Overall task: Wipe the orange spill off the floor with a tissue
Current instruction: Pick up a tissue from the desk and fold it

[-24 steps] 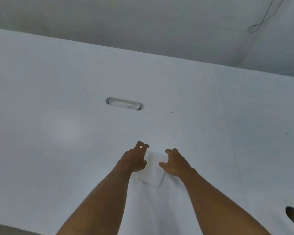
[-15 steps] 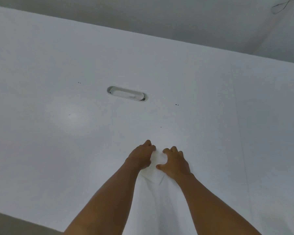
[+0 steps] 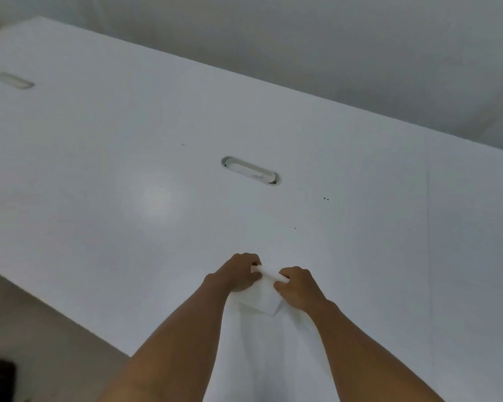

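Both hands, left hand [image 3: 235,274] and right hand [image 3: 297,287], have closed their fingers on the tissue [image 3: 262,297], lifting it off the counter [image 3: 128,169] near its front edge, ready for the floor spill.

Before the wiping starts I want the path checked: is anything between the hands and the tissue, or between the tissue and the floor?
Nothing separates them: the left hand and right hand both pinch the tissue over the white table. Bare floor shows beyond the table's near-left edge, with nothing visible between; no orange spill is in view.
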`<state>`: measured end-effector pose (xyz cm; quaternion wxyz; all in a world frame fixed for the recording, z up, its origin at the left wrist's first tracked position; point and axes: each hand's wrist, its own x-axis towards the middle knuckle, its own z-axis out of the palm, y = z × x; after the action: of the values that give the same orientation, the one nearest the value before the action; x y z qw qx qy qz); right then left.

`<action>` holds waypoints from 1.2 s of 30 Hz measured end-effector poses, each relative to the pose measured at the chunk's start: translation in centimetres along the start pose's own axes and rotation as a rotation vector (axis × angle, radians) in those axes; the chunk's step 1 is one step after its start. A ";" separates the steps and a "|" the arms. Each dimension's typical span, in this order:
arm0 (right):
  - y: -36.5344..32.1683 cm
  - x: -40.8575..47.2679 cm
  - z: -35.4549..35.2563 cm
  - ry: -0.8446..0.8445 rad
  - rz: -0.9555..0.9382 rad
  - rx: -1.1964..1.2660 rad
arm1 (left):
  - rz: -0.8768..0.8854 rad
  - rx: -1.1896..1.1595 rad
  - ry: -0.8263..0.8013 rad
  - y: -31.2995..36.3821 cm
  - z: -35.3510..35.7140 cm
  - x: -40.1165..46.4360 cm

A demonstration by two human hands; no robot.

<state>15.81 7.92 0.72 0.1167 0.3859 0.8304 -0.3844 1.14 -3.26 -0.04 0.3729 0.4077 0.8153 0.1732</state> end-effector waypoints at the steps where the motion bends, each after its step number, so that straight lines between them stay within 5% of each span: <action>1: -0.5 -0.4 -0.2 -0.022 -0.022 0.039 | -0.019 -0.046 0.032 0.0 -0.3 -0.9; 13: -6.9 -8.0 2.1 -0.236 -0.291 0.352 | -0.337 -0.444 0.468 -2.2 0.6 -16.6; 23: -12.4 -15.3 14.0 -0.577 -0.421 0.239 | -0.615 -0.854 0.804 -7.3 5.8 -32.5; 31: -16.1 -20.7 20.9 -0.644 -0.802 -0.002 | -0.694 -0.972 1.058 -10.7 9.3 -42.2; 36: -20.1 -23.2 26.1 -0.732 -0.811 -0.161 | -0.762 -0.973 1.127 -14.1 11.1 -47.0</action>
<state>14.12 -32.08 5.43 0.2694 -0.1337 0.8446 -0.4428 20.22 -49.34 6.32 0.0770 -0.2500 0.7959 0.5459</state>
